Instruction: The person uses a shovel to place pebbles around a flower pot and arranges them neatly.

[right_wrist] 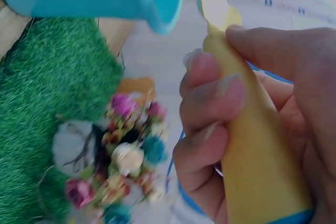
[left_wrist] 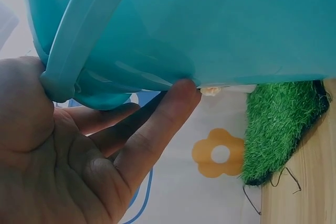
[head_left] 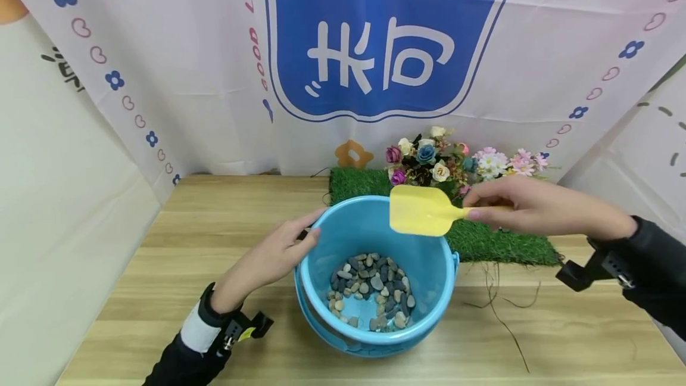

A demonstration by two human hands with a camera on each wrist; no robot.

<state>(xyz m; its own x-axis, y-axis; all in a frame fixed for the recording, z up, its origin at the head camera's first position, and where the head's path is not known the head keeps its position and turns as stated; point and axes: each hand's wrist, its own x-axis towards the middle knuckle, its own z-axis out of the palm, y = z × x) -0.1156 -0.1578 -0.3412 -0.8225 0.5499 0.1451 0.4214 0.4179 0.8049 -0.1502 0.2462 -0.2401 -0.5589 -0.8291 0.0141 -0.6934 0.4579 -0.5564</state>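
A blue bucket (head_left: 436, 308) stands upright on the table, with several grey and tan pebbles (head_left: 370, 285) over its bottom. My left hand (head_left: 273, 255) grips the bucket's rim at its left side, the thumb over the edge and the fingers against the outer wall. The bucket's handle (left_wrist: 86, 30) hangs down beside that palm in the left wrist view. In my right hand (head_left: 541, 204) is a yellow toy shovel (head_left: 420, 210), held by its thick handle (right_wrist: 257, 145) with the fingers curled round it. Its flat blade is over the bucket's back right rim, bearing no pebbles.
Behind and right of the bucket lies a mat of artificial grass (head_left: 498, 246). Artificial flowers (head_left: 429, 159) stand along its back, near a white printed cloth (head_left: 214, 106). Thin dark strands (head_left: 501, 314) lie on the wooden table (head_left: 214, 219) at the right.
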